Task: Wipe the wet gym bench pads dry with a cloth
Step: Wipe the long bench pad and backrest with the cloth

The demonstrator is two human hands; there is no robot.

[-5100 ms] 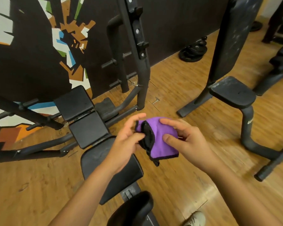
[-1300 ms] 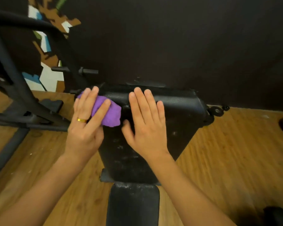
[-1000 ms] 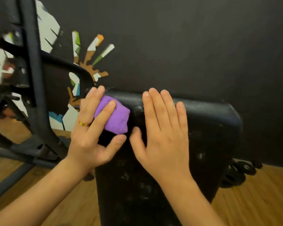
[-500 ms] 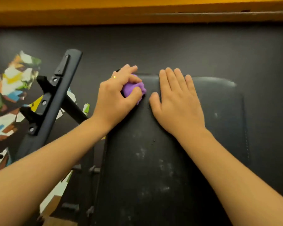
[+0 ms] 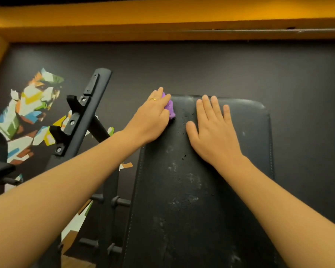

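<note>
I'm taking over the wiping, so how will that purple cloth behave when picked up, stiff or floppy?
Probably floppy: the purple cloth is bunched under the left hand at the top corner of the back pad. Likely light: one hand nearly hides it. Possibly damp; droplets dot the pad.

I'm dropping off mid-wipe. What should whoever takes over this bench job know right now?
Left hand: grips the bunched purple cloth against the top left corner of the black padded bench backrest.
Right hand: flat on the backrest's upper middle, fingers straight, holding nothing.
Done: the wipe appears to have started only at the top edge.
Left: water droplets and pale smears show down the middle and lower backrest, so work the cloth downward. The other bench pads are out of view.
</note>
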